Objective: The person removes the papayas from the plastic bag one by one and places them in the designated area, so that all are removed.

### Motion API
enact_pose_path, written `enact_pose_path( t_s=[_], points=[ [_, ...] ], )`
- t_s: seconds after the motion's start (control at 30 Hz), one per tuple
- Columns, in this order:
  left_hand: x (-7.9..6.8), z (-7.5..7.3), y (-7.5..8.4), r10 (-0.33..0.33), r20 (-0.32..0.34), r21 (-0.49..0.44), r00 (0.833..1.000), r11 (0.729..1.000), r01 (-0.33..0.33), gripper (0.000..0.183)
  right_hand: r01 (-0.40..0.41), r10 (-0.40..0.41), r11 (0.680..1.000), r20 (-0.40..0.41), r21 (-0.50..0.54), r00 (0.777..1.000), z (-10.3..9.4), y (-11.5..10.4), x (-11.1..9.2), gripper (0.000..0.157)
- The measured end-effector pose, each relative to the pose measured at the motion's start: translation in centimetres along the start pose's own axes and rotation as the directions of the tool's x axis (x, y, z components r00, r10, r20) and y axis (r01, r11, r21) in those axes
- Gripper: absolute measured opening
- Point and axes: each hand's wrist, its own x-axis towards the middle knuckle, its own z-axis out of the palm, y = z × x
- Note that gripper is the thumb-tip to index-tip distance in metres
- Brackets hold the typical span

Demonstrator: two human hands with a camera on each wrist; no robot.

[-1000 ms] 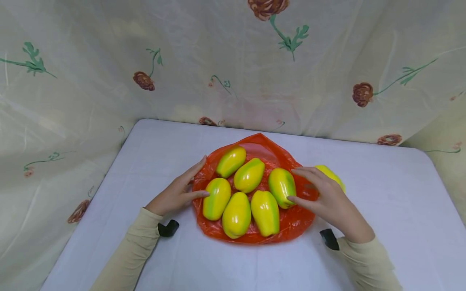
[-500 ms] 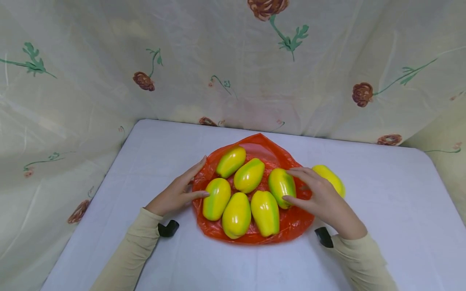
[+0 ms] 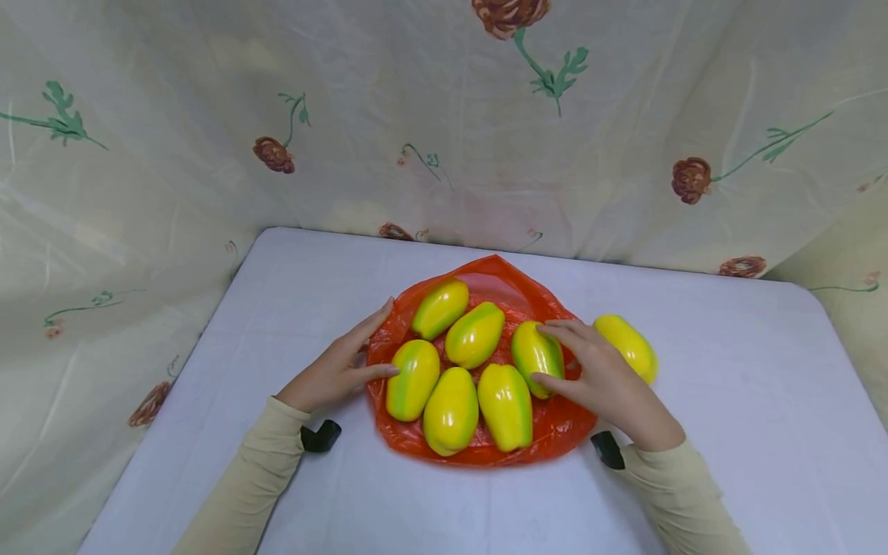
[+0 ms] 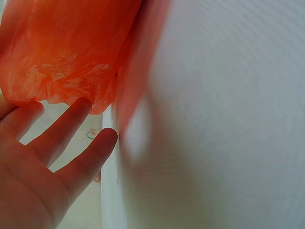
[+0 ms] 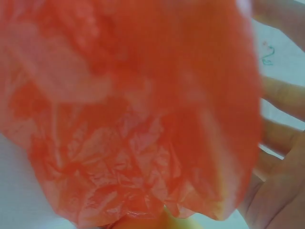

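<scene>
In the head view, a red plastic bag (image 3: 496,455) lies spread on the table with several glossy yellow-green papayas (image 3: 451,412) on it. My left hand (image 3: 343,366) is at the bag's left edge, its thumb tip over the leftmost papaya (image 3: 413,379). The left wrist view shows straight, spread fingers (image 4: 93,155) beside the bag (image 4: 71,52). My right hand (image 3: 600,370) reaches over the bag's right side, thumb and fingertips overlapping the rightmost papaya (image 3: 530,354). In the right wrist view, its extended fingers (image 5: 285,98) stand beside the red plastic (image 5: 133,157).
Another papaya (image 3: 627,347) lies on the white-covered table (image 3: 735,401), outside the bag and behind my right hand. A flower-patterned curtain (image 3: 444,116) hangs behind the table and along its sides. Black wrist cameras (image 3: 321,436) sit at both sleeves.
My right hand has moved left over the bag towards the rightmost papaya, uncovering more of the papaya outside the bag. My left hand has stayed in place.
</scene>
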Motion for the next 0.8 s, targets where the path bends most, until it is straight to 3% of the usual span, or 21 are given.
enact_pose_path(
  t_s=[0.47,0.8],
  points=[
    [0.0,0.01,-0.06,0.008,-0.001,-0.003,1.0,1.0,-0.008,0.093,-0.045,0.043,0.999,0.045,0.031,0.998,0.49,0.35,0.11,0.086],
    [0.03,-0.01,-0.16,0.004,-0.003,-0.006,1.0,1.0,-0.004,0.094,-0.034,0.032,0.998,0.037,0.049,0.999,0.59,0.49,0.01,0.085]
  ],
)
